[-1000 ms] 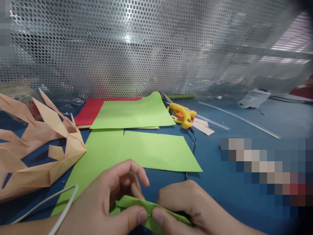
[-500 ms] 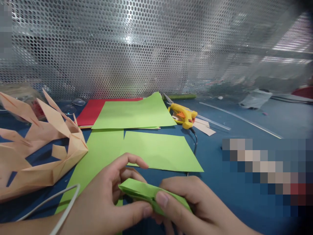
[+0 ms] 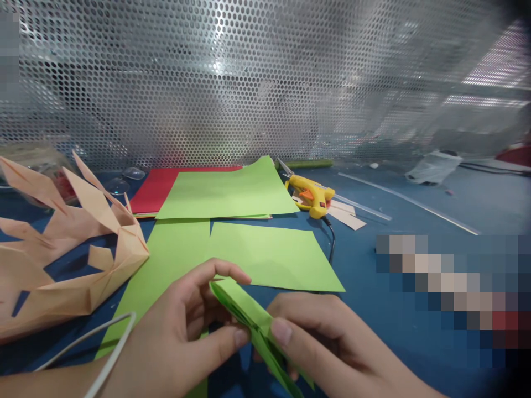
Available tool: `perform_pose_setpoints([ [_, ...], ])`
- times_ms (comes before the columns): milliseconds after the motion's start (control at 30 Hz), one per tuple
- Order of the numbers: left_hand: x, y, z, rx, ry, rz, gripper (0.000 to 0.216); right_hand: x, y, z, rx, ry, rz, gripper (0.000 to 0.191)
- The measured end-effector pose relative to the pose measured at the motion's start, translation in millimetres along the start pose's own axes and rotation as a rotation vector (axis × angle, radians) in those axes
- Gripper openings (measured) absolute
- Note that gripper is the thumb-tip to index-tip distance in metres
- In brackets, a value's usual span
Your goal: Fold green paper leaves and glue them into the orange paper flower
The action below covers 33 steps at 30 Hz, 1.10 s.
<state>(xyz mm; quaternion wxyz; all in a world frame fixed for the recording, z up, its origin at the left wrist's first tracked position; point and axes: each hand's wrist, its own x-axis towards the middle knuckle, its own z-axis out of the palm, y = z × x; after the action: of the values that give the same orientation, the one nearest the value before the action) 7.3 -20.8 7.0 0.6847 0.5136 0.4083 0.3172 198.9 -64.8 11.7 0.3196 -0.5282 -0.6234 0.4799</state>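
Both my hands hold a folded green paper piece [image 3: 244,315] just above the blue table near its front edge. My left hand [image 3: 182,331] pinches its near edge with the thumb while the forefinger curls over its top end. My right hand [image 3: 327,342] grips its lower right part, thumb pressed on top. The piece is tilted, its upper end pointing up and left. Under and behind my hands lie flat green paper sheets [image 3: 265,254].
A folded orange paper shape [image 3: 70,260] sits at the left. Red paper [image 3: 155,188] and another green sheet [image 3: 224,190] lie further back. A yellow glue gun [image 3: 311,196] with a black cord rests at mid-right. A perforated metal screen [image 3: 249,77] closes the back. A white cable [image 3: 103,348] crosses my left wrist.
The folded green piece has been lifted and turned from lying flat and level to a steep tilt. My right thumb slid along its top; my left forefinger rose to its upper end.
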Motion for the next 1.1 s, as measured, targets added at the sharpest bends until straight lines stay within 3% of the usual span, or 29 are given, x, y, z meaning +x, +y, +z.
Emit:
perform_pose_setpoints([
  [200, 3, 1, 2, 0.056, -0.007, -0.012, 0.027, 5, 0, 0, 0.216, -0.079, 0.046, 0.032],
  [433, 2, 0, 4, -0.088, 0.077, -0.033, 0.032, 7, 6, -3, 0.305, -0.082, 0.100, 0.038],
  [667, 13, 1, -4, -0.119, -0.125, -0.021, 0.018, 5, 3, -7, 0.456, -0.163, 0.151, 0.033],
  [800, 13, 8, -2, -0.060, -0.160, 0.009, 0.014, 3, 2, -6, 0.367, -0.156, 0.164, 0.034],
  [933, 12, 3, -1, -0.002, -0.096, 0.024, 0.021, 7, -3, -7, 0.240, -0.158, 0.148, 0.044],
  [1100, 12, -6, -4, 0.033, -0.068, 0.019, 0.027, 7, -2, -5, 0.198, -0.153, 0.146, 0.045],
])
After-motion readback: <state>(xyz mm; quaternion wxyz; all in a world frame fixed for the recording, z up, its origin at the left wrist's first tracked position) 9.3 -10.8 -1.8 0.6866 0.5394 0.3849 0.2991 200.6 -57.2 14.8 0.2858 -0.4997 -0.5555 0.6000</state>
